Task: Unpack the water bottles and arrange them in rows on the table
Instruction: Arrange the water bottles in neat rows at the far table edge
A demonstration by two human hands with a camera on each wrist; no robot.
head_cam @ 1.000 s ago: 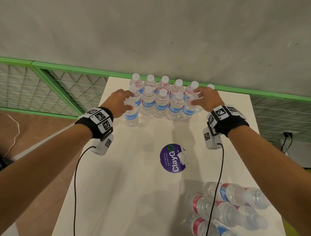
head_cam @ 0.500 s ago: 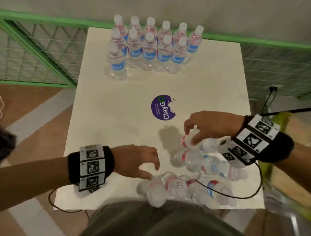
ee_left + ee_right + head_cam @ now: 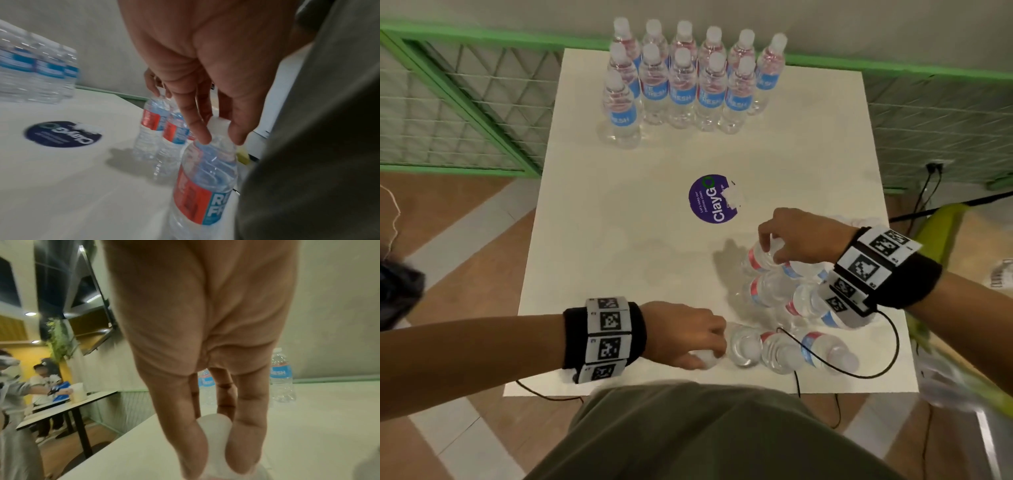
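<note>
Several clear bottles with blue labels [image 3: 681, 92] stand in rows at the far end of the white table [image 3: 602, 274]; one bottle [image 3: 619, 109] begins a third row on the left. Near the front right stands a cluster of bottles with red-and-blue labels [image 3: 770, 291]. My left hand [image 3: 705, 356] pinches the white cap of the nearest-left bottle [image 3: 205, 178], with its fingers [image 3: 205, 138] around the neck. My right hand [image 3: 774, 246] grips the cap [image 3: 216, 426] of the cluster's far bottle [image 3: 756, 260]. Both bottles stand upright on the table.
A round purple sticker [image 3: 714, 198] lies mid-table. A green mesh fence [image 3: 465, 102] runs behind and to the left. A yellow-green chair [image 3: 945, 222] and cables [image 3: 924, 192] are at the right. People sit at another table [image 3: 61, 402] in the right wrist view.
Both hands have left the far rows and come back to the near cluster. In the last half second each has closed its fingers on a bottle cap.
</note>
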